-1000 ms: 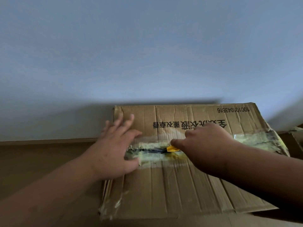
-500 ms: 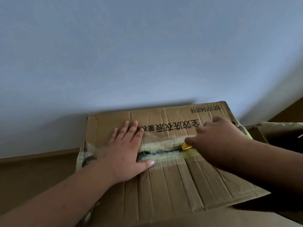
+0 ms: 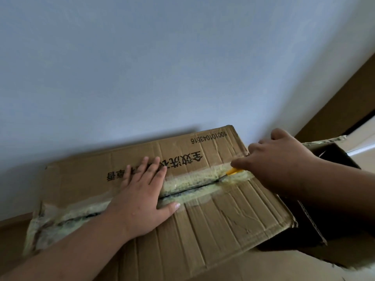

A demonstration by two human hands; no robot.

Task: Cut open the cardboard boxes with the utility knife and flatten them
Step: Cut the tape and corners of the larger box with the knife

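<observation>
A brown cardboard box (image 3: 223, 220) with black printed characters lies against the wall, its top flaps joined by a strip of yellowed tape (image 3: 194, 181). A dark slit runs along the tape seam between my hands. My left hand (image 3: 140, 197) presses flat on the box top, fingers spread across the seam. My right hand (image 3: 278, 161) is closed around a yellow utility knife (image 3: 231, 171); only its yellow tip shows, at the seam near the box's right end.
A pale wall (image 3: 182, 67) rises directly behind the box. A second, open cardboard box (image 3: 332, 157) with a dark interior sits at the right, partly under my right arm. Brown floor (image 3: 12, 226) shows at the left.
My right hand has drawn the knife rightward along the taped seam, lengthening the slit. My left hand has stayed pressed on the box. The view has swung left and tilted.
</observation>
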